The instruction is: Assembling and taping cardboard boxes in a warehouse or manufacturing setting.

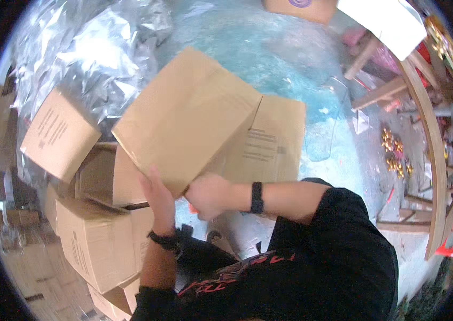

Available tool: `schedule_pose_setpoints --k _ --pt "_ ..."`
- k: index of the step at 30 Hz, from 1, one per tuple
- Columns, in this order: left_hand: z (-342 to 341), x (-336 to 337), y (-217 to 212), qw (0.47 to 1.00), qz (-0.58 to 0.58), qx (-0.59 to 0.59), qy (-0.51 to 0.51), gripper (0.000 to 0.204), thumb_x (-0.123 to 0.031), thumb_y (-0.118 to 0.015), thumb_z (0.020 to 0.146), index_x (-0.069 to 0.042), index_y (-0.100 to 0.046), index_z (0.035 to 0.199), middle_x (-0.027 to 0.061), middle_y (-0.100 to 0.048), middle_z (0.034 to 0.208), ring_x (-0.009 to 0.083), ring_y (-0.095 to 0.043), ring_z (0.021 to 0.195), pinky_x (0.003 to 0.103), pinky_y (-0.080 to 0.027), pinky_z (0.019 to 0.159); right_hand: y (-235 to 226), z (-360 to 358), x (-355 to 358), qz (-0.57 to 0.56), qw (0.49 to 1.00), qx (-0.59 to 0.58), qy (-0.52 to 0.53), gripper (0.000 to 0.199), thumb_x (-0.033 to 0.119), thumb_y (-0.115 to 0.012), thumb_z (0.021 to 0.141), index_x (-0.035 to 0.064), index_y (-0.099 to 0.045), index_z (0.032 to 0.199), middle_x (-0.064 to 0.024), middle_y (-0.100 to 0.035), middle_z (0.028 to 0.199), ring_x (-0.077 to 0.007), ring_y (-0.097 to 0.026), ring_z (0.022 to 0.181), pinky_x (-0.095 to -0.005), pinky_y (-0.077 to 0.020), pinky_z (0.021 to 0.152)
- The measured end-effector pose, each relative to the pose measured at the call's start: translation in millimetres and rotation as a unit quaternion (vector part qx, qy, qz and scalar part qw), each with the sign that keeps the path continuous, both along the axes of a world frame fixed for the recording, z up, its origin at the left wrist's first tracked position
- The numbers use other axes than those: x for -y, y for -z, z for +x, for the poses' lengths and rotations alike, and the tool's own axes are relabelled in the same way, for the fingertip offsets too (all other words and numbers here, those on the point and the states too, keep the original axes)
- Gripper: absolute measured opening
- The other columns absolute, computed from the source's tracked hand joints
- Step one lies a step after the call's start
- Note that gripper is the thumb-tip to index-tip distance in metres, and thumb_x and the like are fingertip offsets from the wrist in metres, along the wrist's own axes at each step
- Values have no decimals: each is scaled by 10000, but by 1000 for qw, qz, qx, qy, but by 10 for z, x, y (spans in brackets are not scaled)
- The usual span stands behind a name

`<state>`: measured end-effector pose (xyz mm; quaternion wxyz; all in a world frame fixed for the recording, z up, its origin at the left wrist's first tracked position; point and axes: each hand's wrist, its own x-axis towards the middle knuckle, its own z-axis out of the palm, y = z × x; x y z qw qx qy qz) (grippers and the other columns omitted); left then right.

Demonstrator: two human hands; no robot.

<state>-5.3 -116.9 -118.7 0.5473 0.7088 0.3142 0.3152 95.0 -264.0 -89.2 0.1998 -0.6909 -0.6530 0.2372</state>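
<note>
A closed brown cardboard box (183,115) stands tilted in front of me, its plain faces toward me. My left hand (158,199) lies against the box's near side with fingers stretched out, a dark band on the wrist. Close by, my right hand (209,196) is closed in a fist at the box's near lower edge, blurred by motion. A small orange-red piece (192,208) shows below that fist; what the fingers hold is mostly hidden. Behind and right of the box, a flat cardboard panel (274,134) with printed lines leans or lies on the floor.
Several more cardboard boxes (95,241) are stacked at my left, one printed box (58,134) tilted above them. Crumpled silver plastic sheeting (98,53) spreads at the far left. A wooden frame (434,160) and gold ornaments (392,152) are on the right.
</note>
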Motion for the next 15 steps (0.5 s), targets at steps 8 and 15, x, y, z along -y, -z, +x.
schedule_pose_setpoints --k 8,15 --pt "-166 -1084 487 999 22 -22 -8 521 -300 -559 1009 28 -467 1404 183 -604 1294 258 -602 1155 393 -487 968 65 605 131 253 958 -126 -50 563 176 -727 663 -20 -565 1165 -242 -652 974 -415 -644 913 -434 -543 792" --pt "134 -1048 460 984 -140 107 8 460 -313 -461 1057 25 -505 1365 162 -625 1246 232 -623 1118 385 -511 954 29 1283 416 515 743 -342 256 442 166 -649 759 -3 -538 1152 -105 -608 995 -243 -623 915 -376 -513 824"
